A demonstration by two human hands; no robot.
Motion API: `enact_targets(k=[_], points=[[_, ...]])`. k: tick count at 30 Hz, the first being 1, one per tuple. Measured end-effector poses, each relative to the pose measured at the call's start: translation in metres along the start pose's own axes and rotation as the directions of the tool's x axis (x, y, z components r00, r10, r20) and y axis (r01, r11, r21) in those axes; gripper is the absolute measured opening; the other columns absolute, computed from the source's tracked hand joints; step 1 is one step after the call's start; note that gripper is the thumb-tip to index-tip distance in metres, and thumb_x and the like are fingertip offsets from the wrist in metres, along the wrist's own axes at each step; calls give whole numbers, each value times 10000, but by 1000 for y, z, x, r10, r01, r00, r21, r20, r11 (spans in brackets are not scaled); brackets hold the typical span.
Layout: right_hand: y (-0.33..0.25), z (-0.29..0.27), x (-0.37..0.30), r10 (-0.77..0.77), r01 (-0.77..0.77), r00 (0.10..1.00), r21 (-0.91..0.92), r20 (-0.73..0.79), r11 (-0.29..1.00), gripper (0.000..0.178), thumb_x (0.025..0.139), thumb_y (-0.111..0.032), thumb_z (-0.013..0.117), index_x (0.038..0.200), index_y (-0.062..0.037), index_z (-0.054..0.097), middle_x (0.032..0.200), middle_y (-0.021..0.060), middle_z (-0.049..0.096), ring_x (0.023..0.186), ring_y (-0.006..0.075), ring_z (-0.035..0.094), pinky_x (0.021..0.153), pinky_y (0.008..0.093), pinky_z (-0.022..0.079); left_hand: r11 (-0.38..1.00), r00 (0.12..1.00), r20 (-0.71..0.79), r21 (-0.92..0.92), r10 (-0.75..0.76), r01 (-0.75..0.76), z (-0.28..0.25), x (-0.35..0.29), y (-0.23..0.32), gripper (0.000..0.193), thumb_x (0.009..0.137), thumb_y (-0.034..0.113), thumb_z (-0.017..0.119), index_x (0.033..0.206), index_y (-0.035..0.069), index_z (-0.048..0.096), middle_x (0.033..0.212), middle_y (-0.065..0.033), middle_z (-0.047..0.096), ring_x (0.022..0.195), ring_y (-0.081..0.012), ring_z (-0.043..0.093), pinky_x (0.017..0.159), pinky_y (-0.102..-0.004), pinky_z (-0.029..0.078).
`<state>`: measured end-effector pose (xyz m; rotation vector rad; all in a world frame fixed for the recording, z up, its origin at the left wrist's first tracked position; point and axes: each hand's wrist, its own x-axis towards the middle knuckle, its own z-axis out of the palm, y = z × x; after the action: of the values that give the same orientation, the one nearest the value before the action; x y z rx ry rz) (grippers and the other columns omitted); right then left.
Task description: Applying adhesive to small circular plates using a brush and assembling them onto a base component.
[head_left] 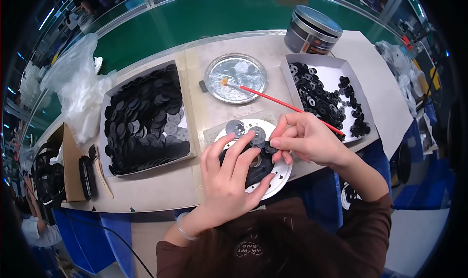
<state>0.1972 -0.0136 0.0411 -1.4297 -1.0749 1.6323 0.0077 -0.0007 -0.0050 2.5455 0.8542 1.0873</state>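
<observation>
Your left hand (225,183) rests fingers-wide over a white round perforated plate (280,182); your right hand (312,140) pinches a small round black plastic part (269,148), likely light, stiff, best held by its rim.

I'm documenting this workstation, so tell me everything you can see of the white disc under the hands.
The white disc is round and smooth-looking, plastic or painted metal, I can't tell which. Small dark marks or holes dot its border. It lies face up near the close edge of the table. On it sit a black part and round grey wheels. The left hand spreads over it, hiding much; the right hand works above its right side.
</observation>
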Motion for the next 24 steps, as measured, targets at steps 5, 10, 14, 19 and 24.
enact_targets(k=[5,10,14,19,24], points=[[7,-8,4,-4,0,999,76,51,997,121,832,-78,578,862,21,514,707,118,634,520,67,552,378,166,335,1000,1000,-24,-20,-5,4,1,0,-1,404,628,215,723,957,46,561,1140,-99,533,1078,-303,438,880,-418,321],[1,-6,2,6,-9,998,29,70,1000,140,817,-91,606,857,17,526,672,93,626,513,73,548,416,185,370,1000,1000,-20,-21,-4,3,1,0,0,409,625,216,725,956,43,560,1142,-99,532,1078,-302,439,882,-418,320],[-11,-10,-7,-164,144,986,-310,-38,940,142,784,-87,647,762,-23,523,588,8,567,460,22,495,389,154,323,999,1000,-8,-30,-13,13,1,0,-1,493,598,191,764,1021,44,558,1157,-115,528,1097,-326,400,899,-397,337],[-23,-33,-15,-417,225,866,-530,-275,818,118,802,-93,615,743,-21,543,555,-33,516,461,7,456,409,151,306,997,999,48,70,24,-28,-3,2,2,498,603,209,743,1072,119,604,1189,-98,508,1092,-331,401,895,-397,343],[-21,-84,-3,-495,-32,734,-752,-465,659,182,809,-173,613,760,-4,567,577,-14,519,510,40,455,478,203,343,993,996,83,108,33,-42,-2,4,3,439,596,199,732,1023,143,644,1191,-95,507,1091,-336,404,893,-404,346]])
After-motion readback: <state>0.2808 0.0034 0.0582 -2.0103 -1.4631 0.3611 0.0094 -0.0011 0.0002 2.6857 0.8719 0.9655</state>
